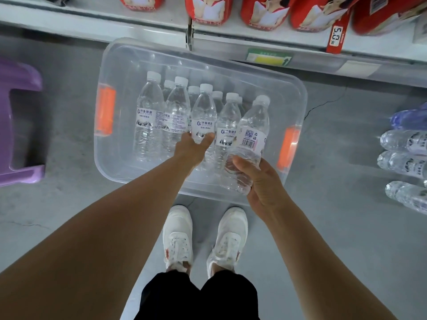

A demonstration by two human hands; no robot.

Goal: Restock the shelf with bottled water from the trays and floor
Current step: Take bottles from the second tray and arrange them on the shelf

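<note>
Arms: two bare arms, the left arm (92,227) and the right arm (312,250), reached down from the camera toward the floor.
Left fingers: the left hand (191,148) had its thumb on one side and its fingers on the other side of the standing bottle (204,114), curled round its label.
Right fingers: the right hand (261,181) had its thumb and fingers wrapped round the bottom half of the tilted bottle (250,144).
Tilted bottle: it was full of water, had a white cap, and leaned over the right near part of the bin.
Standing bottle: it stood upright in the bin, in the front row of bottles.
Other water: more bottles (147,112) stood close together inside the bin, in two rows.
Bin: the clear plastic bin (108,158) sat on the grey floor (69,204), with an orange handle (105,111) at each end.
Floor bottles: a few lying bottles (404,142) lay on the floor, well apart from the bin on the right.
Feet: white shoes (178,236) stood just beside the bin's near edge.
Stool: a purple stool (18,125) was on the left.
Shelf: the white shelf (138,21) was behind the bin and held red packs (265,12).
</note>
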